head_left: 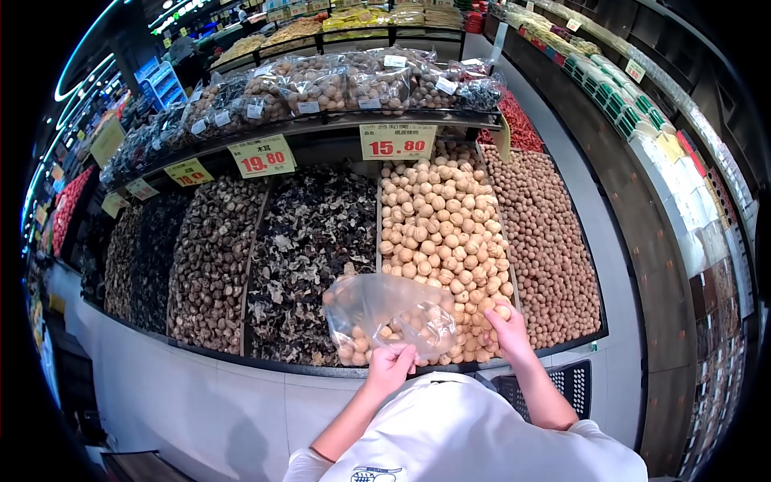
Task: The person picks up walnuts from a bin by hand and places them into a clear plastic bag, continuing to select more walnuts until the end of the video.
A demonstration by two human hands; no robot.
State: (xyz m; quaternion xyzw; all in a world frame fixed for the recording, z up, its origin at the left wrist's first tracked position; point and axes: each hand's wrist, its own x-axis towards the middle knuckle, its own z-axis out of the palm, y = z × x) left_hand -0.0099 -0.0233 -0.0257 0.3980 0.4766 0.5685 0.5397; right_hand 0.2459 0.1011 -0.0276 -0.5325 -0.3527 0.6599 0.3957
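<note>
My left hand [391,366] pinches the rim of a clear plastic bag [365,299], low in front of the bins. Several walnuts show through the bag's film at its lower left. The bag hangs over the border between the dried black fungus [309,233] and the walnuts [443,210]. To its right, my right hand [508,331] is closed around a pale walnut [503,312] at the near right corner of the walnut bin. Whether more walnuts sit in that hand is hidden.
Price signs [397,142] stand behind the bins, below a shelf of bagged goods [377,84]. Dried mushrooms [217,249] lie to the left, small round brown goods [554,257] to the right. A black basket [572,387] is near my right forearm.
</note>
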